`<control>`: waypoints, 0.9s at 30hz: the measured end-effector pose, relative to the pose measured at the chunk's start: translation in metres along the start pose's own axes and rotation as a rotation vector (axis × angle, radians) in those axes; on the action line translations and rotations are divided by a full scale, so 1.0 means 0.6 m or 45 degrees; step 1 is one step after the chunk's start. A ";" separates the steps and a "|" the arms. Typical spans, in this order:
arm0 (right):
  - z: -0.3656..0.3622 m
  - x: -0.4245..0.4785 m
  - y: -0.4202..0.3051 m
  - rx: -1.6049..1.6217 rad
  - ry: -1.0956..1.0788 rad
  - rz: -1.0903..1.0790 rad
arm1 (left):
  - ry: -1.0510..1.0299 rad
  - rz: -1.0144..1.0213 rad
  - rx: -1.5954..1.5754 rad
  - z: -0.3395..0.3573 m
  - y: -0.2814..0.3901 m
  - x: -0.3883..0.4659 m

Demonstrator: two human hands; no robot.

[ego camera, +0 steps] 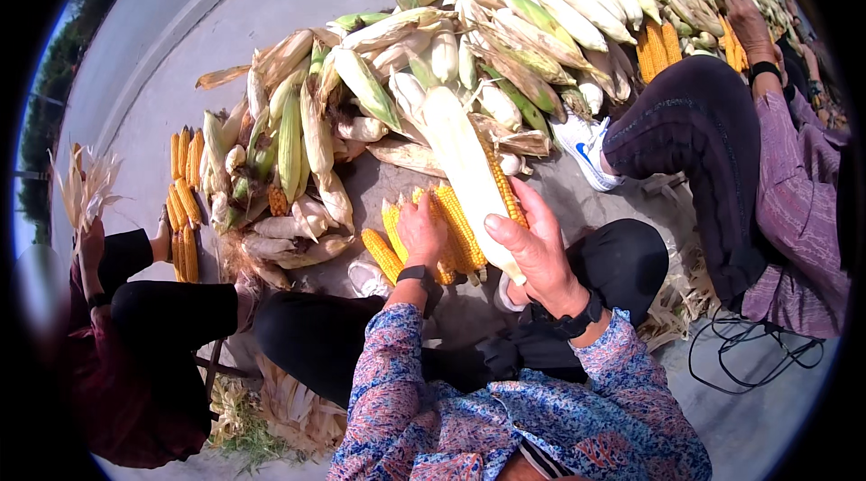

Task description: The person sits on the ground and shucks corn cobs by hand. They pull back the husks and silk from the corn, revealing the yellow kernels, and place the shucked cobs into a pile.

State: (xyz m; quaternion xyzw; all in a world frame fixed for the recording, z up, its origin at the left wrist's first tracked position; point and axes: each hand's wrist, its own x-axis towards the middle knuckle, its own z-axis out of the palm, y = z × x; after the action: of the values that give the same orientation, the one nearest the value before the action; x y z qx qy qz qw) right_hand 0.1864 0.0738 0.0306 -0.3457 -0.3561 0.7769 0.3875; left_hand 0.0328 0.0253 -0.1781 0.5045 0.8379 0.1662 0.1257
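My right hand (541,244) grips a partly husked corn ear (499,177) near its lower end. A broad pale husk (463,166) covers its left side, while yellow kernels show along the right. On the ground in front of me, several bare yellow corn ears (460,227) lie side by side. My left hand (421,227) is down among them, its fingers curled over one ear that they mostly hide. Beyond both hands spreads a heap of unhusked corn (500,35), with pale and green husks.
A co-worker's hand (91,241) at left holds loose husks (88,193), near stacked bare ears (184,204). At right, another person's hand (749,24) is by yellow ears (657,48); their white shoe (587,150) touches the heap. A black cable (751,359) lies on the concrete.
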 end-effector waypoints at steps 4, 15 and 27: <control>-0.011 -0.003 -0.002 0.005 -0.011 0.019 | -0.046 0.070 -0.070 0.017 -0.013 0.012; -0.006 -0.004 -0.028 0.087 0.000 0.050 | 0.410 -0.527 -0.943 -0.019 -0.116 0.128; -0.005 0.000 -0.041 -0.037 0.098 0.067 | -0.273 0.013 0.025 0.051 -0.057 0.118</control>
State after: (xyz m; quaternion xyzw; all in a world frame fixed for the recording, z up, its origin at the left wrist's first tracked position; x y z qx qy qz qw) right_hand 0.1976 0.0853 0.0492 -0.3902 -0.3428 0.7677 0.3753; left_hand -0.0155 0.0780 -0.2231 0.5249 0.8186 0.1037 0.2088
